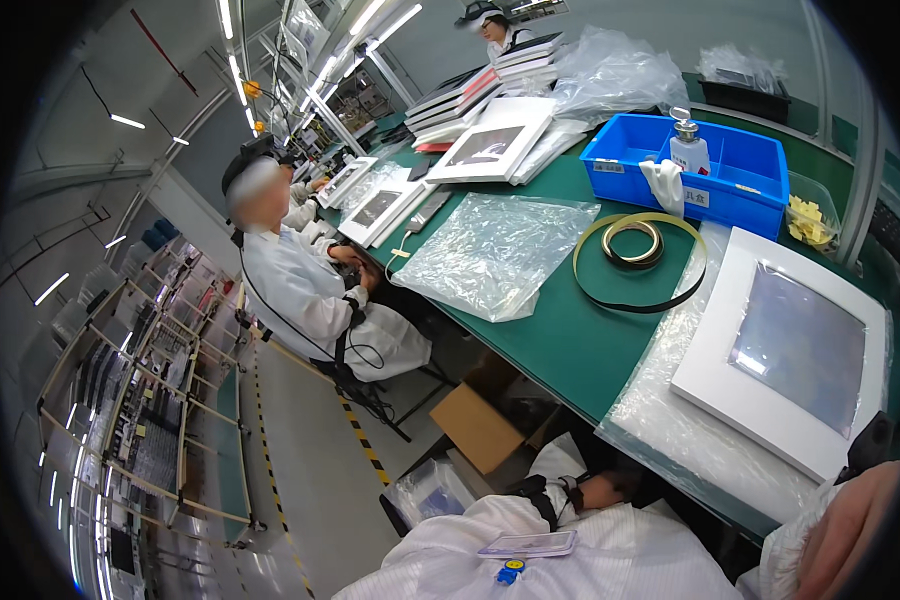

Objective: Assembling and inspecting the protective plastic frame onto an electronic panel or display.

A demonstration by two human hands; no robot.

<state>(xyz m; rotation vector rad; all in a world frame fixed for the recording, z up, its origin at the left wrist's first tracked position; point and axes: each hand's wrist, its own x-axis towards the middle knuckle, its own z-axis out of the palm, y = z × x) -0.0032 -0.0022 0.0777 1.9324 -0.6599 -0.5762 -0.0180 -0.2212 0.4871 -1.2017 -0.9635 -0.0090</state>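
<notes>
My left hand [605,490] rests low by my lap, below the table's edge; its fingers are in shadow and hard to make out. At the lower right, my right hand [850,535] is cut by the dark rim, near the closest corner of a white frame [710,350]. Its fingers do not show clearly. Set in that frame is a grey, film-covered panel [800,340], and under it lie clear plastic sheets [660,400]. Left of the frame, a dark and yellowish strip loop [577,262] surrounds a smaller tape roll [632,262]. A flat clear plastic bag [500,255] lies further left.
A blue divided bin [625,180] holds a pump bottle [688,150], with a white cloth [663,187] over its side. Behind stand stacked white frames [490,145] and bagged plastic [615,75]. A seated co-worker [290,280] is at left; a cardboard box [477,430] sits below the table.
</notes>
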